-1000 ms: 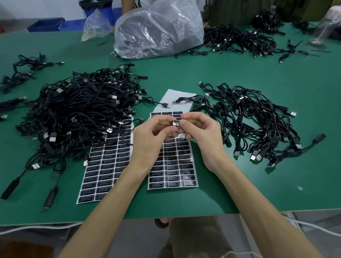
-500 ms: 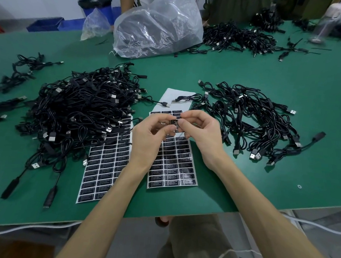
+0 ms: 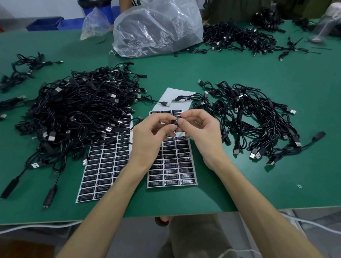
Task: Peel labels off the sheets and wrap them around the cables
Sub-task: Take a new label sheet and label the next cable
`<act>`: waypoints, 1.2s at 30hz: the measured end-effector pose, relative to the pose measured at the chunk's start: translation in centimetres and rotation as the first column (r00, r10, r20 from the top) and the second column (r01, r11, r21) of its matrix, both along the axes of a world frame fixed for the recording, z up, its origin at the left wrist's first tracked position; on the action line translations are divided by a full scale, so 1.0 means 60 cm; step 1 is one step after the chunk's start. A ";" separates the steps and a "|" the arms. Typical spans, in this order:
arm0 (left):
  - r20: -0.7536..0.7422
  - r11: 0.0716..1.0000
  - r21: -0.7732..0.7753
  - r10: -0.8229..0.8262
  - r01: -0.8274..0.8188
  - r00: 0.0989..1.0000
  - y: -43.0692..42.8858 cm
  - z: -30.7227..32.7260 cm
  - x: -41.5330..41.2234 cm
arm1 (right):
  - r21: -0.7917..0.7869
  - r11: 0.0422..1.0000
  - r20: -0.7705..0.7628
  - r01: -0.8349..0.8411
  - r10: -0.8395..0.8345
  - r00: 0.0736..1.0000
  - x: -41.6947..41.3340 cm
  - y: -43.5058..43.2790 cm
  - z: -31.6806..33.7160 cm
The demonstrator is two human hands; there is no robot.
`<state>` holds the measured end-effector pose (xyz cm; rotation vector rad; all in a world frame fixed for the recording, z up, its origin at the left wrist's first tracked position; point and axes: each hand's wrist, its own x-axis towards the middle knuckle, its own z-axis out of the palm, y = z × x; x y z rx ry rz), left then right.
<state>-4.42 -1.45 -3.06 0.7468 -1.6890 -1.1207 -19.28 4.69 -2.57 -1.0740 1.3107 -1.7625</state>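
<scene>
From the head view, the left hand (image 3: 151, 136) and right hand (image 3: 204, 136) meet fingertip to fingertip above the label sheet (image 3: 173, 165) on the table (image 3: 242, 183). Each pinches one end of a small black label (image 3: 174, 121), whose long axis runs left to right. Whether a cable sits inside is hidden.

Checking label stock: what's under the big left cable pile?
The left label sheet runs top-end under the cable pile, on the green table. How much lies beneath is hidden.
</scene>
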 end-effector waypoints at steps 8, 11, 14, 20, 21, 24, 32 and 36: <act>0.022 0.999 -0.054 0.003 -0.002 1.000 0.001 -0.003 -0.001 | 0.007 1.000 -0.013 0.000 0.000 1.000 0.001 0.001 0.000; 0.038 0.996 -0.084 0.010 -0.007 0.999 0.002 -0.003 0.000 | 0.010 1.000 -0.017 0.005 -0.005 1.000 0.001 0.000 0.000; 0.061 0.992 -0.122 0.025 -0.018 0.998 0.004 -0.004 -0.001 | 0.013 1.000 -0.029 0.009 -0.009 1.000 0.001 0.000 -0.001; 0.120 0.976 -0.207 0.095 -0.068 0.988 0.009 0.000 -0.002 | 0.015 1.000 -0.074 0.013 -0.012 0.997 0.004 -0.001 -0.004; 0.122 0.976 -0.206 0.100 -0.073 0.987 0.010 0.001 -0.002 | 0.017 1.000 -0.093 0.015 -0.013 0.996 0.006 -0.002 -0.006; 0.110 0.984 -0.138 0.126 -0.110 0.986 0.008 0.003 -0.002 | 0.030 0.999 -0.154 0.023 -0.018 0.988 0.008 -0.004 -0.009; 0.013 0.985 0.046 0.166 -0.166 0.986 -0.002 0.009 0.006 | 0.062 0.979 -0.188 0.196 -0.181 0.965 0.004 -0.004 -0.009; -0.008 0.985 0.081 0.151 -0.150 0.988 -0.003 0.011 0.006 | 0.094 0.987 -0.159 0.128 -0.112 0.981 0.002 -0.003 -0.009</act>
